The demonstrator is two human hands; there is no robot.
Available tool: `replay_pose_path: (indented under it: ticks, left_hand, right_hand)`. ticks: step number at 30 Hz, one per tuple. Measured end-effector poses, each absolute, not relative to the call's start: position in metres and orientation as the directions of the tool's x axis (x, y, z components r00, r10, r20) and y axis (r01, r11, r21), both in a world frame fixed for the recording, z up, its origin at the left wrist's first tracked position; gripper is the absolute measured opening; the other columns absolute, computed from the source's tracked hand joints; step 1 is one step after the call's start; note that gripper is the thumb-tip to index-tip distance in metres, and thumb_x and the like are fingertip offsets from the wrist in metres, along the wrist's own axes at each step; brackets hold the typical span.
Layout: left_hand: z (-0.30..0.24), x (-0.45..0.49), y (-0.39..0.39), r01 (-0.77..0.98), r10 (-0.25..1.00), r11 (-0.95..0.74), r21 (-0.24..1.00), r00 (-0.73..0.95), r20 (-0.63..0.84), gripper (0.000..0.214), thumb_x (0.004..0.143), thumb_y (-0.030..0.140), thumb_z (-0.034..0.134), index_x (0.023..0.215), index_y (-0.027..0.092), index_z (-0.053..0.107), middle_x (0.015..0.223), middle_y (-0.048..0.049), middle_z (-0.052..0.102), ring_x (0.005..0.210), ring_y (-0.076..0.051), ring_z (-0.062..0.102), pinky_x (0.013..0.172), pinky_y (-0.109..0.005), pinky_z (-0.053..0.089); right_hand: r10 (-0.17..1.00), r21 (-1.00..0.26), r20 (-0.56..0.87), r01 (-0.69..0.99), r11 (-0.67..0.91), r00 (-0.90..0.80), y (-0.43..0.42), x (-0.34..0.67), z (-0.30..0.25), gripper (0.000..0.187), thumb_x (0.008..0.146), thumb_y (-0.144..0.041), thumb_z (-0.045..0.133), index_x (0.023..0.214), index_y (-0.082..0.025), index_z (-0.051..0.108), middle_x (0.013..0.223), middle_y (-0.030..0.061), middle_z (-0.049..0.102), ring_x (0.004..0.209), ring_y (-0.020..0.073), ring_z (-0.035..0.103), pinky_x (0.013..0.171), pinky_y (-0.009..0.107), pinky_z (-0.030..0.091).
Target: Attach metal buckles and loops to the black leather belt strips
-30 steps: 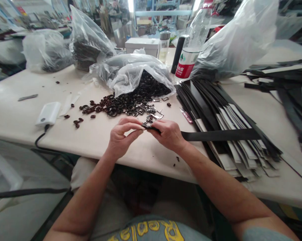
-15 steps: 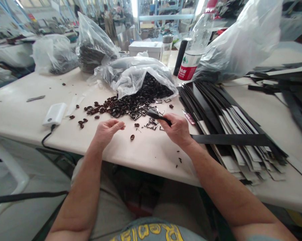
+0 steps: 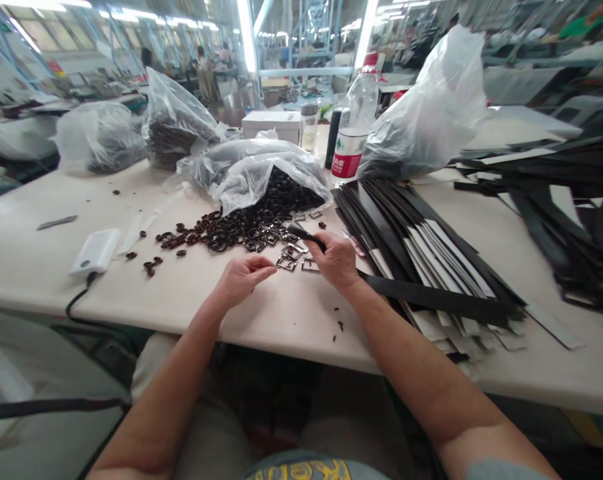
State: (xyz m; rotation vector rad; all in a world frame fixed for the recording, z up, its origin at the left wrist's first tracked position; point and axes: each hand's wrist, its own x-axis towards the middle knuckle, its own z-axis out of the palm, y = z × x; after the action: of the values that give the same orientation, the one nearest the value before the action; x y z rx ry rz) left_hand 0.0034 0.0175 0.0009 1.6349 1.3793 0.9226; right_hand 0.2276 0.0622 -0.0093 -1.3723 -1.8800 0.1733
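My right hand [image 3: 335, 259] grips a black belt strap [image 3: 304, 233]. One end of the strap sticks out past the fingers toward the pile, and its long part [image 3: 431, 293] runs back behind my wrist over a stack of straps. My left hand [image 3: 244, 280] has thumb and fingers pinched together just left of a metal buckle [image 3: 285, 262]; whether anything is in the pinch I cannot make out. Several more metal buckles lie between the two hands. Beyond them spreads a heap of black loops [image 3: 236, 230], with brown loops [image 3: 181, 235] at its left.
A clear plastic bag [image 3: 251, 177] spills the black loops. To the right lies a fanned stack of black and white straps [image 3: 406, 233]. A bottle with a red label [image 3: 349, 150], a white box [image 3: 271, 125] and a corded white device [image 3: 95, 252] also stand about the table.
My left hand has moved right, closer to the buckles and my right hand. The right hand still holds the strap. My view has tilted up and turned slightly right.
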Motion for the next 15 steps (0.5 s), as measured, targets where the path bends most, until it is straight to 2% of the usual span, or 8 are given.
replay_pose_path:
  ticks: [4,12,15]
  left_hand:
    - [0.011,0.007,0.039,0.637,0.961,-0.277,0.720,0.190,0.202,0.018,0.078,0.038,0.068,0.080,0.023,0.076,0.079,-0.0033,0.071,0.068,-0.016,0.059,0.064,-0.028,0.044]
    - [0.025,-0.020,0.086,0.851,0.954,-0.166,0.499,0.011,0.299,0.012,0.077,0.027,0.065,0.078,0.025,0.076,0.081,-0.0048,0.073,0.076,-0.022,0.063,0.075,-0.033,0.044]
    - [0.023,-0.033,0.098,0.884,0.954,-0.136,0.447,-0.005,0.300,0.011,0.076,0.027,0.066,0.079,0.025,0.077,0.084,-0.0066,0.072,0.079,-0.025,0.063,0.078,-0.036,0.044]
  right_hand:
    - [0.848,-0.550,0.527,0.738,0.391,-0.057,0.065,0.229,-0.012,0.020,0.091,-0.035,0.058,0.078,-0.022,0.066,0.077,0.0049,0.068,0.073,0.0205,0.060,0.063,0.029,0.036]
    - [0.850,-0.597,0.526,0.721,0.352,0.020,0.073,0.230,-0.018,0.021,0.091,-0.035,0.057,0.079,-0.021,0.066,0.077,0.0057,0.068,0.072,0.0211,0.061,0.063,0.030,0.035]
    - [0.862,-0.602,0.507,0.721,0.342,0.014,0.074,0.230,-0.018,0.020,0.091,-0.036,0.058,0.080,-0.021,0.067,0.078,0.0058,0.068,0.073,0.0216,0.061,0.063,0.030,0.035]
